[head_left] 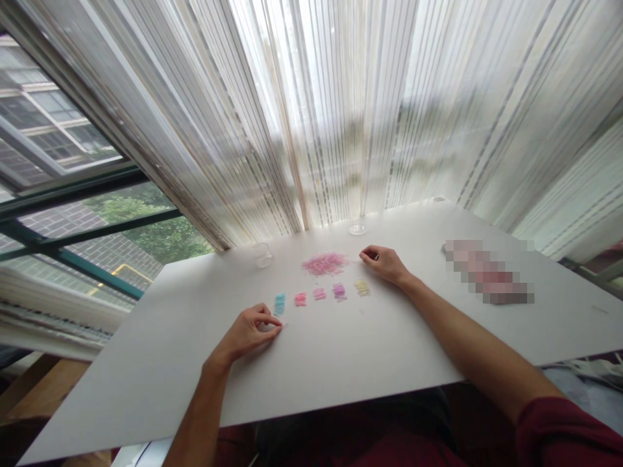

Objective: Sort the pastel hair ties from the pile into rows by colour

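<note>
Tiny colored sticks on a white counter [316, 363]

Left grip [250, 329] pinches a pale piece [285, 324], five little bunches [319, 294] just beyond; right grip [384, 263] is curled beside the pinkish pile [325, 264], can't tell how closed or if it's holding anything.

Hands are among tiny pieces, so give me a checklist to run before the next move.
1. Blue group, red-pink group, pale pink group, purple group and yellow group lie apart: ok.
2. Mixed pile separate from that row: ok.
3. Left hand has a firm pinch: cannot tell; a pale piece shows at its fingertips.
4. Right hand holds a piece: cannot tell; its fingertips are near the pile's right side.
5. Clear round container beyond the pile, apart from it: ok.
6. Pieces within the pile sorted by colour: not ok; pink, purple and yellowish tones mingle.
</note>
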The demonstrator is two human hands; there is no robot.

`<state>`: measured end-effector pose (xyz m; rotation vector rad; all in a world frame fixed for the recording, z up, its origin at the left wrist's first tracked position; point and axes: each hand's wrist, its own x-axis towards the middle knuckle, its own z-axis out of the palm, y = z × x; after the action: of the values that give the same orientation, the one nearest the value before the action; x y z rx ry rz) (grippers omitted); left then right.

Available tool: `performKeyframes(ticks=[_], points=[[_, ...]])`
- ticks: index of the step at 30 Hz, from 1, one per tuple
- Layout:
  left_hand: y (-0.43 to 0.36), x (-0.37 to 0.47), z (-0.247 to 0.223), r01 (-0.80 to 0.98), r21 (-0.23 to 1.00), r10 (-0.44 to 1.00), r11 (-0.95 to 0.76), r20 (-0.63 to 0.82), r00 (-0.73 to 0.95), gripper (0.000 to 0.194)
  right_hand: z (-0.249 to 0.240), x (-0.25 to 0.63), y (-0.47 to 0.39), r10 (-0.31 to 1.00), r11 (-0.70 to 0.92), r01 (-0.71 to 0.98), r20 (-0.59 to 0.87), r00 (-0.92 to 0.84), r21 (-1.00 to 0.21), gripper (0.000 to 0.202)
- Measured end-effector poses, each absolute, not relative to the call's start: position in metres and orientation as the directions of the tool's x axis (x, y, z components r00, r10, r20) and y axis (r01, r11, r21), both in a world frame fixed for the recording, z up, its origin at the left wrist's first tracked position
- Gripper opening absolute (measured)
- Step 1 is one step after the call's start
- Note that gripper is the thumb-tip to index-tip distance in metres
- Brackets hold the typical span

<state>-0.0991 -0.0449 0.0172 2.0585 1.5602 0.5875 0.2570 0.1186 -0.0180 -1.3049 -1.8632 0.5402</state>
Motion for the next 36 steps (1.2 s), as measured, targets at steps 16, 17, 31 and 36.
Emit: performKeyframes(ticks=[16,17,31,36], points=[[-0.051,-0.1,0.018,0.754,0.622,0.966,-0.213,0.016,0.259,0.02,-0.015,0.256,0.117,0.928,0.363,0.588,0.335,-0.16,-0.723,0.018],[-0.051,-0.099,0.018,0.756,0.618,0.965,-0.216,0.016,0.263,0.02,-0.015,0.256,0.117,0.927,0.365,0.588,0.338,-0.16,-0.722,0.018],[-0.004,-0.029,0.028,0.71,0.513,0.876,-0.482,0.293,0.383,0.01,-0.016,0.256,0.117,0.928,0.362,0.597,0.334,-0.163,-0.716,0.017],[0.012,-0.005,0.024,0.713,0.466,0.852,-0.523,0.292,0.434,0.008,-0.017,0.255,0.118,0.926,0.37,0.589,0.337,-0.169,-0.718,0.017]])
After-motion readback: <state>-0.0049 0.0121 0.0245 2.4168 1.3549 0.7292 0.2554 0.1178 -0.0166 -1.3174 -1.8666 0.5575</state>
